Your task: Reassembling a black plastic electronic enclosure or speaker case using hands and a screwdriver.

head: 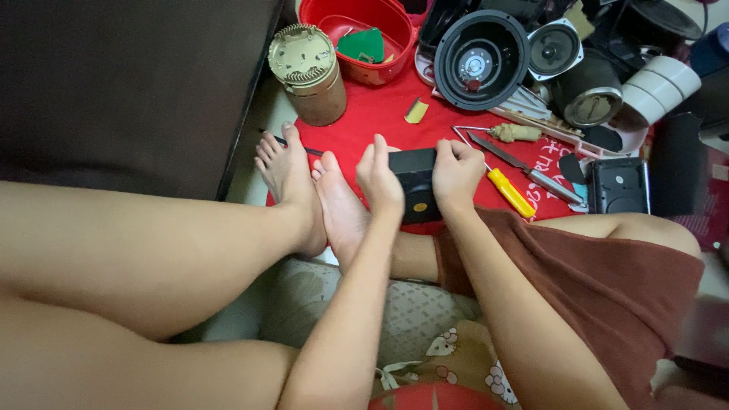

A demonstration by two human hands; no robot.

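Observation:
Both my hands grip a small black box-shaped device (416,184) with a small yellow dot on its face, held above the red cloth (380,121). My left hand (378,178) clasps its left side, fingers curled over the top edge. My right hand (456,171) clasps its right side. My bare feet (311,190) rest on the cloth just left of the device. A yellow-handled screwdriver (510,192) lies right beside my right hand.
A knife-like metal tool (524,171), a black speaker cone (481,59), a smaller speaker (554,48), a black cassette-like unit (619,184), a gold cylindrical part (307,72) and a red bowl (357,34) crowd the cloth. Dark furniture (129,83) stands at left.

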